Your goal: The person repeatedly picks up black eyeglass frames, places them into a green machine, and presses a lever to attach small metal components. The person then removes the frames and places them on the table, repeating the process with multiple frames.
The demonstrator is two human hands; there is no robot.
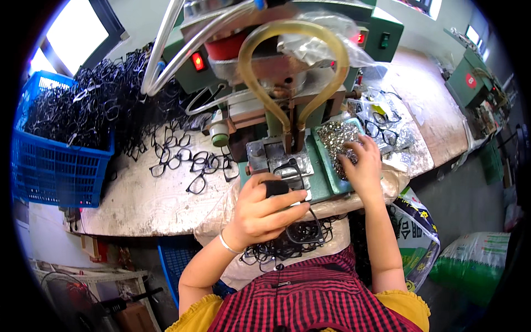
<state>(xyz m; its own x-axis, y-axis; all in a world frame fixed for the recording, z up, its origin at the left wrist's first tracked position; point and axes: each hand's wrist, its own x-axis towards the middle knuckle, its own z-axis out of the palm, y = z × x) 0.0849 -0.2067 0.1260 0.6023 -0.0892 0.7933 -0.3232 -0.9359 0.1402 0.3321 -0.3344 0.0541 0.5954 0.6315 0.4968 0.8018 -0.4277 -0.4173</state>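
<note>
One green machine (287, 72) stands on the counter (149, 199), with one amber tube loop (293, 33) at its front. One blue basket (55, 166) at the left is heaped with black glasses frames, too many to count; roughly eight more loose frames (191, 163) lie on the counter beside it. One green tray (332, 144) holds small silver metal parts. Left hand (263, 213): fingers curled closed around one black glasses frame (296, 182), held at the machine's metal plate, wrist bent inward, thin bracelet on the wrist. Right hand (362, 163): palm down, fingers spread open, fingertips resting in the tray's metal parts, forearm extended forward.
</note>
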